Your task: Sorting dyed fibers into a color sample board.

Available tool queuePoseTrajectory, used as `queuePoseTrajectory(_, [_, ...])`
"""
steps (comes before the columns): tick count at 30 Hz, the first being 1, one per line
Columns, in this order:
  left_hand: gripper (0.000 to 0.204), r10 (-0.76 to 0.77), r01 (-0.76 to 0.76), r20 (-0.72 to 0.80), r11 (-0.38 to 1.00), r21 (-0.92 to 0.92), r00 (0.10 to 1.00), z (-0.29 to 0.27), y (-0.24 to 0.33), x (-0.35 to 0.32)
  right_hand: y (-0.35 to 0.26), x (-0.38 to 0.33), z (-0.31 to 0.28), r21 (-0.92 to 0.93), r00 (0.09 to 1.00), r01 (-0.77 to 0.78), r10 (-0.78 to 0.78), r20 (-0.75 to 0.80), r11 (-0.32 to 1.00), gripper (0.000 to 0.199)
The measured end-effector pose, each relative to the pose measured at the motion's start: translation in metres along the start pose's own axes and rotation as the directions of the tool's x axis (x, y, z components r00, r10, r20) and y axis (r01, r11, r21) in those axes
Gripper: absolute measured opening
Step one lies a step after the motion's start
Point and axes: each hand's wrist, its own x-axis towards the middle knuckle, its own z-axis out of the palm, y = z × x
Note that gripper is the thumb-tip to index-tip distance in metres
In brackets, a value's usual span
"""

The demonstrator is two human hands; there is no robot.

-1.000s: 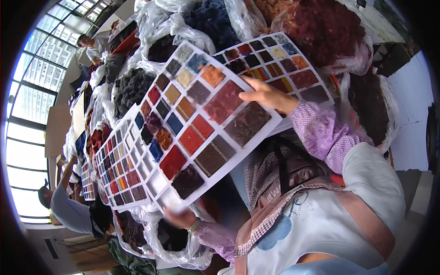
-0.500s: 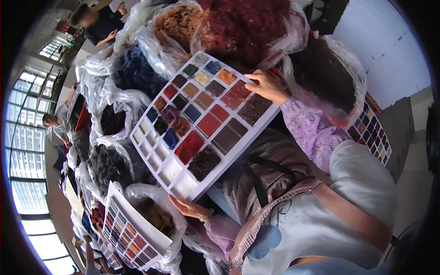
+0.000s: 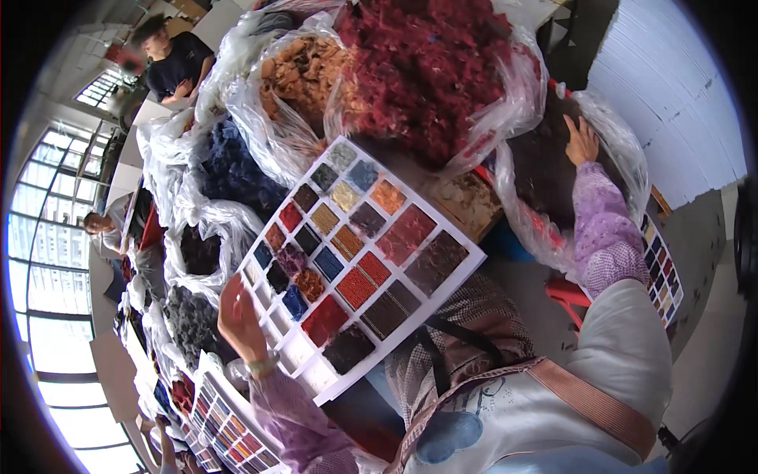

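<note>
Board [image 3: 355,316]: mid-view, long axis upper right to lower left.
Left hand [image 3: 241,317]: hides part of its left edge; grip, I can't tell.
Right hand [image 3: 583,143]: fingers apart over dark fibre [image 3: 541,162].

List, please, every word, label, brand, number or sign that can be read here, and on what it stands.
Nothing is clearly readable.
Color swatch board: no lettering visible.
Pale top: printed marks near the blue cloud-shaped patch, too small and blurred to read.
</note>
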Motion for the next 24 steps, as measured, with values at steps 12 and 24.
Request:
queuePoseTrajectory(12, [0.016,0.38,-0.424,0.301,0.901,0.095,0.875,0.253,0.022,0.199,0.004,0.009,-0.078,0.315,0.956,0.209,-0.125,-0.267,0.926,0.035])
queuePoseTrajectory(24, [0.019,0.471,-0.651,0.496,0.701,0.291,0.729,0.344,0.079,0.237,0.056,-0.04,-0.082,0.634,0.947,-0.096,-0.125,0.294,0.767,0.046])
